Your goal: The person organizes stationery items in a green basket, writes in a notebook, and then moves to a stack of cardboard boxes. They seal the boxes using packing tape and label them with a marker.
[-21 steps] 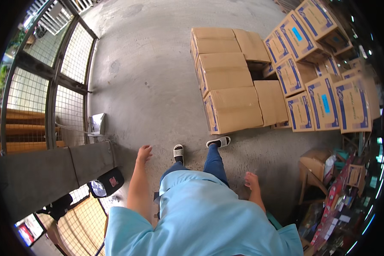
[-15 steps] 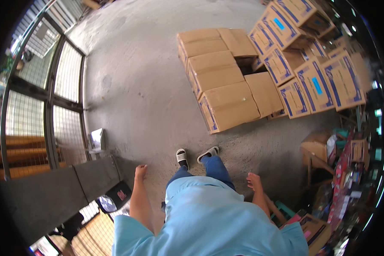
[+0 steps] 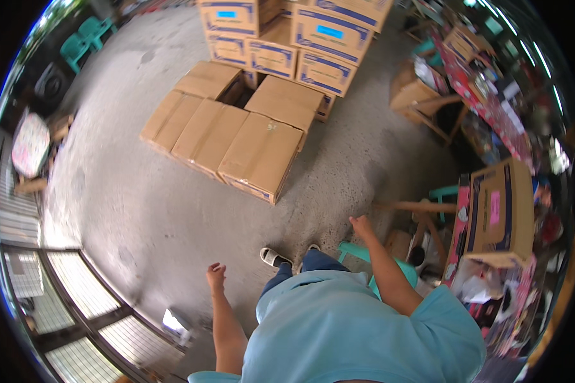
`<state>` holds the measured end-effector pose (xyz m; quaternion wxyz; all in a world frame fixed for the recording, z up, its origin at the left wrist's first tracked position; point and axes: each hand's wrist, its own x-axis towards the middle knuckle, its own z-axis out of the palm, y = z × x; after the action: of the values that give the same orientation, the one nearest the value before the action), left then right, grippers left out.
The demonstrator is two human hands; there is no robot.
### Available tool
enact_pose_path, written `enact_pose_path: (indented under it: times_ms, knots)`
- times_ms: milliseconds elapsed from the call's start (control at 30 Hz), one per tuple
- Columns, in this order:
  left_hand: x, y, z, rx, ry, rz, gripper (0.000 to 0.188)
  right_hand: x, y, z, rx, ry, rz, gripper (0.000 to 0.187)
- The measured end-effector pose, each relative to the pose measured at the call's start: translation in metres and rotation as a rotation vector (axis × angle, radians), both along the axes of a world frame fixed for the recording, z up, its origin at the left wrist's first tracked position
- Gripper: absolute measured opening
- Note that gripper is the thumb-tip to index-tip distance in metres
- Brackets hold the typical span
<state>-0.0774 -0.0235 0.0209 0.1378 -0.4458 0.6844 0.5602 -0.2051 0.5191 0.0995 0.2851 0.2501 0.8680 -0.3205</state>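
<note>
My left hand (image 3: 216, 277) hangs in front of me over the concrete floor, empty, its fingers loosely bent and apart. Further right, my right hand (image 3: 362, 226) is held out above the floor near a green plastic stool (image 3: 396, 271); it holds nothing, and its fingers are partly bent and only partly visible. Ahead of me lies a low block of closed cardboard boxes (image 3: 260, 153), out of reach of both hands. A dark gap shows between some of them. Behind it rises a taller stack of boxes (image 3: 328, 35) with blue printing.
To the right, a cluttered table with a red patterned cover (image 3: 492, 108) bears a cardboard box (image 3: 501, 214) with a pink label. Wooden legs (image 3: 421, 206) stick out near my right arm. A metal mesh gate (image 3: 86, 319) stands at the lower left, green chairs (image 3: 86, 41) far left.
My view has turned to the right, so the boxes now lie straight ahead and the gate has dropped to the lower left. My right arm has swung forward; both hands remain empty.
</note>
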Motion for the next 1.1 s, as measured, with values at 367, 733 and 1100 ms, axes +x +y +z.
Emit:
enact_pose_path:
  times_ms: [367,733,1100]
  knots:
    - [-0.061,0.061,0.003,-0.145,-0.101,-0.372,0.02,0.187,0.036,-0.047,-0.253,-0.22,-0.404,0.044]
    - [-0.078,0.157,-0.009,-0.265,0.048,-0.74,0.043,0.352,0.051,-0.079,-0.016,-0.015,-0.528,0.061]
    - [0.009,0.299,-0.029,-0.075,0.069,-1.374,0.046,0.525,0.076,-0.006,0.264,0.475,-0.661,0.034]
